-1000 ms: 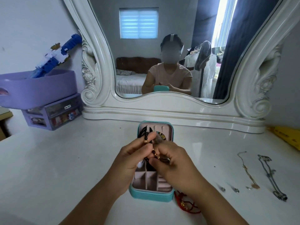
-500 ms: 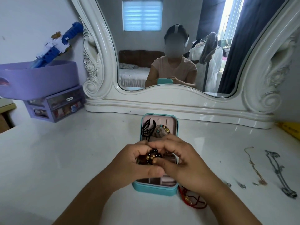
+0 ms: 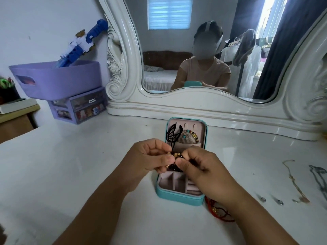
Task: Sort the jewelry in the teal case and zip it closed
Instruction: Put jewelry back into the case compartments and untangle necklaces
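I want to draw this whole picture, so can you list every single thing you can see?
teal case: one, teal with pink lining, open, middle of table
dark bead bracelet: one, black and gold, held above case
black cord: one, in lid
beaded bracelet: one, multicoloured, lid pocket
red cord bracelet: one, table, right of case
gold chain: one, table right
dark chain: one, far right
small earrings: at least two, silvery
mirror: one, white frame
purple basket: one, left
purple drawers: one, under basket
blue toy: one, in basket
table: one, white
left hand: grip on bracelet
right hand: grip on bracelet
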`<state>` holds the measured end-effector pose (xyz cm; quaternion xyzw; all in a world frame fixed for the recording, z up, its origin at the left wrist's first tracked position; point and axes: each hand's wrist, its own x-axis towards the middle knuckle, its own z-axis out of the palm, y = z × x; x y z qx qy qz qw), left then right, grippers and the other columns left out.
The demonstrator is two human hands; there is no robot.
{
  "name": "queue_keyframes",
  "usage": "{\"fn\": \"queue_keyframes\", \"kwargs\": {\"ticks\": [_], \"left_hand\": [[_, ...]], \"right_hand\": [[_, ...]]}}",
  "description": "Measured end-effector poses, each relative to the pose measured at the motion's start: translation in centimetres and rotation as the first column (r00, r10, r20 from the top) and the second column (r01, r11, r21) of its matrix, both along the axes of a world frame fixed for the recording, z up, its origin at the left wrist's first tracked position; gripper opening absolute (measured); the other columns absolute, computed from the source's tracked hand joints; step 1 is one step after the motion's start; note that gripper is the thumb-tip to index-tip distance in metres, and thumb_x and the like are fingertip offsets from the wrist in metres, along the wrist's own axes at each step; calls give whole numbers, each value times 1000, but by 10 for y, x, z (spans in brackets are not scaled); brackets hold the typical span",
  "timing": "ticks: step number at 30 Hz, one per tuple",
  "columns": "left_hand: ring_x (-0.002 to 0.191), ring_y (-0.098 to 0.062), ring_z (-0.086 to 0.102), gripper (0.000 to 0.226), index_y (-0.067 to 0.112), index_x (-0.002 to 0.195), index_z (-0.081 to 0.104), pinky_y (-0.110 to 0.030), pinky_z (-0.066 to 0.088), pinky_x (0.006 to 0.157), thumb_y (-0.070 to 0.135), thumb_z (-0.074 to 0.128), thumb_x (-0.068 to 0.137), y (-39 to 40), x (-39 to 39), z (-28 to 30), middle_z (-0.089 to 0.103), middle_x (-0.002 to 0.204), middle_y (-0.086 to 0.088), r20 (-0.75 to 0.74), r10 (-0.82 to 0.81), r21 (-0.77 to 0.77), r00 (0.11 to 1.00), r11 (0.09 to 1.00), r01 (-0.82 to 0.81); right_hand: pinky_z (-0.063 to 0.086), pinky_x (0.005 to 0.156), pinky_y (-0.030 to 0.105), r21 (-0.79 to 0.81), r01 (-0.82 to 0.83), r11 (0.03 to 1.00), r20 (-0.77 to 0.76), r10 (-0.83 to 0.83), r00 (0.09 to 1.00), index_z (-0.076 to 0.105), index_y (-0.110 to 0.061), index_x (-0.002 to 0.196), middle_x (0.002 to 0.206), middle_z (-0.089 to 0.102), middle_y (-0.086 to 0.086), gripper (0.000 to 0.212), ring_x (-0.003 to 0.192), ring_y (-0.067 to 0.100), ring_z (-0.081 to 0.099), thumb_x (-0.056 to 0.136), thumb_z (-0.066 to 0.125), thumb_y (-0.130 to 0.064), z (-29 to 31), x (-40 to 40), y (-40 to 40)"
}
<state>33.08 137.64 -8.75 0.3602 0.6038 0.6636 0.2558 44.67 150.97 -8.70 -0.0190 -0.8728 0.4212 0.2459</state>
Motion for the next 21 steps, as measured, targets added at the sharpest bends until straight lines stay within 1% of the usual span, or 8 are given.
{"fn": "queue_keyframes", "kwargs": {"ticks": [4, 7, 8, 10, 13, 17, 19, 21], "left_hand": [[41, -12, 54, 24, 12, 72, 72, -18, 44, 42, 27, 78, 54, -7, -3, 2, 70, 60, -6, -135, -10, -130, 991, 992, -8], [44, -8, 53, 4, 13, 69, 73, -15, 41, 42, 14, 77, 68, -10, -6, 0, 69, 57, -3, -213, -64, -243, 975, 970, 11], [46, -5, 53, 5, 16, 68, 74, -14, 41, 44, 12, 75, 71, -11, -7, -1, 69, 57, -2, -236, -82, -260, 968, 965, 18], [51, -4, 59, 12, 19, 66, 74, -13, 44, 50, 10, 74, 73, -12, -7, -4, 70, 57, 1, -276, -113, -266, 955, 963, 37], [59, -6, 63, 7, 20, 68, 75, -17, 48, 59, 14, 77, 70, -10, -6, -5, 70, 61, 3, -333, -126, -261, 934, 965, 36], [58, -1, 52, 10, 28, 72, 75, -13, 37, 57, 22, 80, 66, -6, -4, -9, 61, 69, 5, -516, -53, -249, 855, 964, -91], [55, -2, 52, 4, 25, 70, 72, -18, 40, 57, 27, 76, 70, -6, -4, -7, 65, 65, 1, -490, 31, -218, 871, 963, -157], [53, -9, 52, 11, 20, 65, 68, -24, 42, 56, 27, 67, 73, -8, -6, -6, 64, 58, -1, -471, 98, -208, 876, 954, -218]], "right_hand": [[40, 53, 21, 82, -45, 996, 56, 40, 998, 57, -7, 65, 64, 55, 2, 22, 56, 10, 49, 84, 64, -18, -2, 0, -1], [46, 61, 26, 111, -45, 993, 80, 36, 996, 66, -13, 72, 72, 62, 3, 9, 64, 13, 57, 81, 66, -14, -3, 0, -1], [47, 62, 26, 109, -43, 993, 77, 35, 996, 67, -13, 73, 72, 63, 2, 8, 64, 12, 58, 81, 65, -13, -3, 0, -1], [48, 62, 24, 100, -27, 995, 59, 21, 998, 67, -14, 73, 73, 63, -1, 10, 65, 11, 59, 82, 64, -10, -3, 1, 0], [48, 62, 21, 80, 7, 997, 24, -9, 1000, 66, -14, 72, 74, 64, -5, 13, 68, 9, 60, 81, 63, -7, -1, 2, 3], [43, 60, 14, 70, 56, 996, -45, -53, 998, 66, -15, 71, 72, 63, 0, 13, 69, 10, 57, 81, 63, -6, 0, 3, 7], [43, 61, 14, 61, 78, 995, -66, -74, 995, 66, -16, 71, 71, 62, -2, 13, 69, 11, 56, 81, 64, -8, 0, 4, 8], [45, 63, 17, 54, 90, 994, -69, -86, 994, 65, -18, 71, 71, 62, -3, 14, 70, 12, 57, 81, 64, -9, -1, 5, 9]]}}
